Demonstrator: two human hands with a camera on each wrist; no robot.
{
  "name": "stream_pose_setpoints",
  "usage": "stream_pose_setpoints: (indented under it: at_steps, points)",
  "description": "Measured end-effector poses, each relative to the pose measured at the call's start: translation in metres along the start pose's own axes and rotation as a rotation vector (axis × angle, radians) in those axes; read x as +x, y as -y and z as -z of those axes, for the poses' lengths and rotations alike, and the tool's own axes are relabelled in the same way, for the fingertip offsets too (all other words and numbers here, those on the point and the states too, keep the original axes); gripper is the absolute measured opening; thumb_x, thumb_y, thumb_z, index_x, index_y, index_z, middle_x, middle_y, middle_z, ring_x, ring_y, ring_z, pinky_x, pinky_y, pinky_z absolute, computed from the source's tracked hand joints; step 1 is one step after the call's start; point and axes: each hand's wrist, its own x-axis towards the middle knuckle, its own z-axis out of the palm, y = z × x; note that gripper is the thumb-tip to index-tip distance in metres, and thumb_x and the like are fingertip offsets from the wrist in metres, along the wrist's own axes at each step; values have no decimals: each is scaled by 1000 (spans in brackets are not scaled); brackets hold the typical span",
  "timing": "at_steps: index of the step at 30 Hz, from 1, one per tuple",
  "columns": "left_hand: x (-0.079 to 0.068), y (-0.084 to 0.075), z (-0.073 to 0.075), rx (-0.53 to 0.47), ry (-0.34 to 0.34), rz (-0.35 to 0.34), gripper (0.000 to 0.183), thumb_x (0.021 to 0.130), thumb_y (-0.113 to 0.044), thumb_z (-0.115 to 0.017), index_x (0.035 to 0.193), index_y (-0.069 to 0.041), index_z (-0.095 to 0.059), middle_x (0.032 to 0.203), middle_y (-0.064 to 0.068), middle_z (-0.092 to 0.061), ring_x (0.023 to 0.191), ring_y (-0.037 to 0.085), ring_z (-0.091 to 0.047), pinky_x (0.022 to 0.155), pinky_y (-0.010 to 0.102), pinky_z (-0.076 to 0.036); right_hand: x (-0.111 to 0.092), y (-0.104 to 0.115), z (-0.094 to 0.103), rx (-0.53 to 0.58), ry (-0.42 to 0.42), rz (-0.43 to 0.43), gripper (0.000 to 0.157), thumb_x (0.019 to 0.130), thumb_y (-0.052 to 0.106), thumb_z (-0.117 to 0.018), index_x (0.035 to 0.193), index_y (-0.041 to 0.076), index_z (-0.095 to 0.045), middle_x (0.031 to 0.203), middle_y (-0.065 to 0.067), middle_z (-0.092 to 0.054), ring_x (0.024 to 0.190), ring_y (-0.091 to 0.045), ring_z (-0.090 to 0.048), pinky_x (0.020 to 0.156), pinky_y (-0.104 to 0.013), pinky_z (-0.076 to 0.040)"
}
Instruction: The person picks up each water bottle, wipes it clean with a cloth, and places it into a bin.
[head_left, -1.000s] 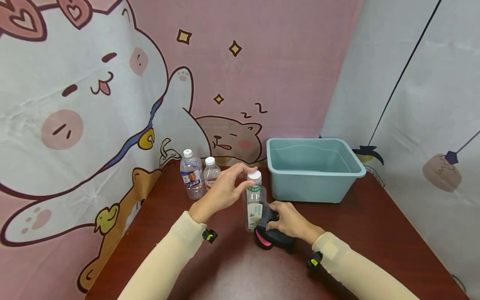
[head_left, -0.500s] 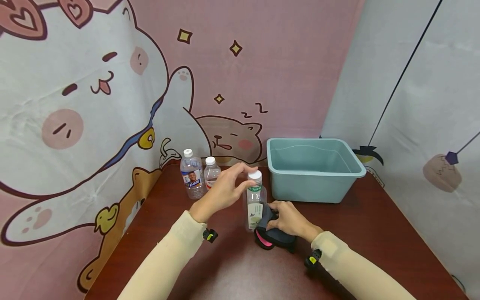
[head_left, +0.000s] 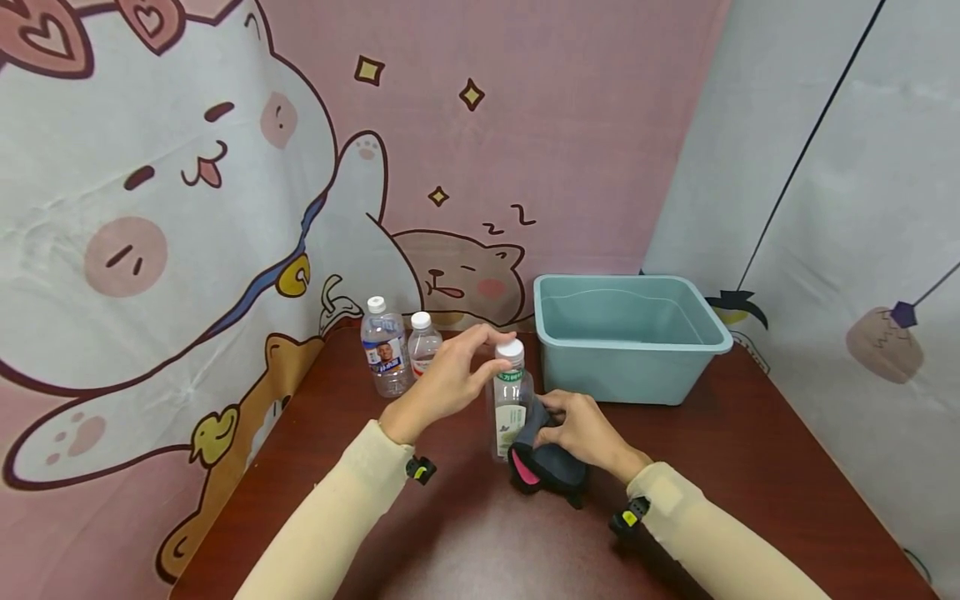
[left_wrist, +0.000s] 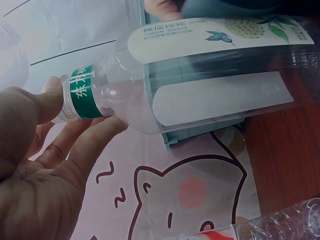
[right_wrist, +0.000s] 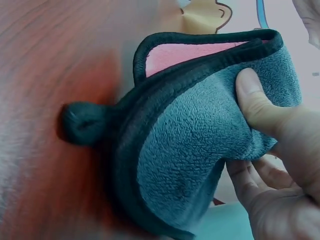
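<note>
A clear plastic bottle with a white cap and pale label stands upright mid-table. My left hand holds its top between thumb and fingers; in the left wrist view the thumb and fingers curl round the bottle neck at the green band. My right hand pinches a dark grey cloth with black edging and a pink inner side. The cloth lies folded against the bottle's lower right side. In the right wrist view a black hanging loop sticks out from the cloth's edge.
A light blue-green plastic tub stands behind my right hand. Two more clear bottles with white caps, a larger one and a smaller one, stand at the back left. A cartoon-printed curtain hangs behind the table.
My right hand has moved slightly up along the bottle, bringing the cloth with it. The cloth is bunched more tightly. The left hand and bottle have stayed put.
</note>
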Motion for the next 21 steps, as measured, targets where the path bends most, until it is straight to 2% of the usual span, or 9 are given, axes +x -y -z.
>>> stream_pose_setpoints:
  at_steps: [3,11,17,21]
  points:
    - [0,0,0,-3,4,2,31,111,-17,-82,138,-8,-72,151,10,-78,140,29,-77,119,48,-64,2,6,5,40,-15,19,56,87,2,-101,139,10,-85,134,-10,-82,111,-16,-84,92,-25,-70]
    - [0,2,-1,-8,7,12,32,110,-18,-82,139,-9,-72,151,10,-78,141,28,-77,119,48,-64,6,24,18,42,-82,43,51,90,4,-101,138,9,-85,134,-11,-79,113,-22,-86,98,-30,-71]
    - [0,1,-1,-13,7,12,32,110,-17,-83,138,-8,-72,150,11,-78,141,30,-77,120,49,-64,10,39,28,57,-154,84,50,91,5,-100,139,5,-85,134,-14,-78,111,-25,-87,93,-20,-68]
    - [0,1,-1,-6,10,12,31,110,-17,-82,138,-9,-72,150,11,-78,142,29,-76,120,49,-64,16,49,32,23,-202,123,47,90,11,-102,135,7,-87,134,-11,-80,110,-22,-85,92,-16,-65]
